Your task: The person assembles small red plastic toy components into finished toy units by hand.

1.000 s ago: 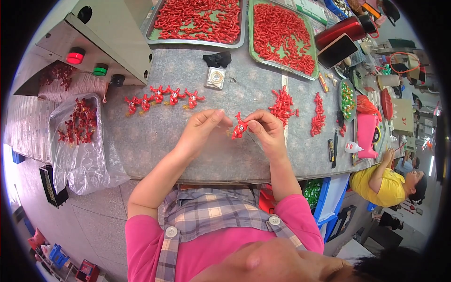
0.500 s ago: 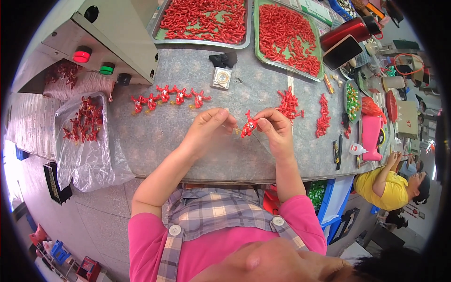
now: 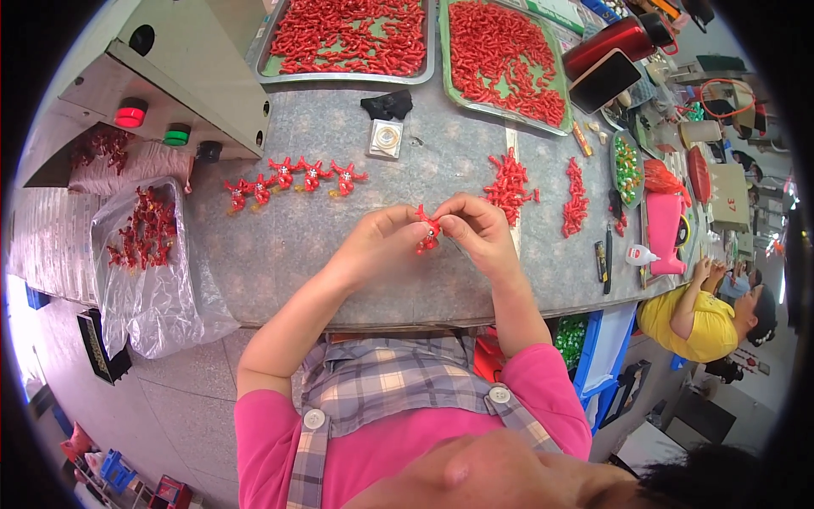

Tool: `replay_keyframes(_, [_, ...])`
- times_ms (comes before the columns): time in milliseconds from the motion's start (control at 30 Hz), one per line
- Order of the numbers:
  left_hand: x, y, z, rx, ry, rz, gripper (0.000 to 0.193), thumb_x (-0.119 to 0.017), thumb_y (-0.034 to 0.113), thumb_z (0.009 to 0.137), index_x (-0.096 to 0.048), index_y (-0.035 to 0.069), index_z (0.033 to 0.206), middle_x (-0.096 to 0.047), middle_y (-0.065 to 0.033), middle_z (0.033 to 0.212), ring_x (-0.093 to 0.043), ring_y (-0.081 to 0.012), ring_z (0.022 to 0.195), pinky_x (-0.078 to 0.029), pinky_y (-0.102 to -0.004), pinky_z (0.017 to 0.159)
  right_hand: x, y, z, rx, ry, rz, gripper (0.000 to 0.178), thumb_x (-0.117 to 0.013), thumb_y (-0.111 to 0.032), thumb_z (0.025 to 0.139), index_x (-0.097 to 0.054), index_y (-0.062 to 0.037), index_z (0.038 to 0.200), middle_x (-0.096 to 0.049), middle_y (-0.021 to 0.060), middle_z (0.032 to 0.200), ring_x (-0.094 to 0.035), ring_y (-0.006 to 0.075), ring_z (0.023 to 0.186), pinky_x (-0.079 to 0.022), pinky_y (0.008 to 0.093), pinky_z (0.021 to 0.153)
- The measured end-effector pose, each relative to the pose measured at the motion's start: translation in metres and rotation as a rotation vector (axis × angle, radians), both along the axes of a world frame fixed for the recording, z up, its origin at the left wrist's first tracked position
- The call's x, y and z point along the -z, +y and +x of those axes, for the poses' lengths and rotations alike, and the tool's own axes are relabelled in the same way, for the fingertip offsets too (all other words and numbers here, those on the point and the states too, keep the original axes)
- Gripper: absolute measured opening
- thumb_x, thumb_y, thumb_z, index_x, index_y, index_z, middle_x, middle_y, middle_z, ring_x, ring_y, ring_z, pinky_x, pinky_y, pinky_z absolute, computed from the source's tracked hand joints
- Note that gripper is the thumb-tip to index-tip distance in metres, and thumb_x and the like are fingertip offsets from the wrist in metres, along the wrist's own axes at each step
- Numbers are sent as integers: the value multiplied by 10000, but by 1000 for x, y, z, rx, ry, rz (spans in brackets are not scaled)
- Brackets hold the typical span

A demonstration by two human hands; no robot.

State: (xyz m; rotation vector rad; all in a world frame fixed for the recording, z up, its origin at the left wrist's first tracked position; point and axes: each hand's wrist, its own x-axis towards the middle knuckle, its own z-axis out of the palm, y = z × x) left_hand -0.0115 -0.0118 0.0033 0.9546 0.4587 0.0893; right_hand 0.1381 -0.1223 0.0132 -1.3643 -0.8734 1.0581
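Above the near middle of the grey worktable (image 3: 339,254), a small red figure (image 3: 426,233) is pinched between the left hand (image 3: 377,246) and the right hand (image 3: 479,233), both grasping it by the fingertips. Its long axis runs near-to-far, with the lower end hanging toward the near edge; which end is the head cannot be told. To the far left lies a row of finished red figures (image 3: 292,178); to the right, two loose heaps of red parts (image 3: 509,182). Two trays of red parts (image 3: 356,38) stand at the far edge. A clear plastic bag (image 3: 153,271) hangs at the left.
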Motion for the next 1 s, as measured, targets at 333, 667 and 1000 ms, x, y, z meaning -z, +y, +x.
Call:
replay_keyframes(333, [6,2,-2,-2,7,-138,286,-605,294,829,-605,30,939,-623,-43,813,-568,-93,712,-468,-236,636,0,1,1,-28,79,19,125,-573,-117,847,-588,0,889,-585,9,831,-530,72,777,-428,216,689])
replay_keyframes(667, [2,-3,-1,-35,88,94,206,-551,215,858,-628,23,853,-584,4,697,-515,-53,587,-417,-193,532,0,2,1,-58,-75,-7,96,-575,-90,828,-595,2,848,-593,25,801,-546,83,760,-429,227,675])
replay_keyframes(1000, [8,-3,3,-11,52,-11,195,-593,182,843,-597,30,965,-617,-28,801,-527,-55,599,-427,-186,516,-9,-4,9,-42,-315,134,110,-582,-74,816,-623,-21,904,-608,24,825,-562,88,772,-424,230,688])
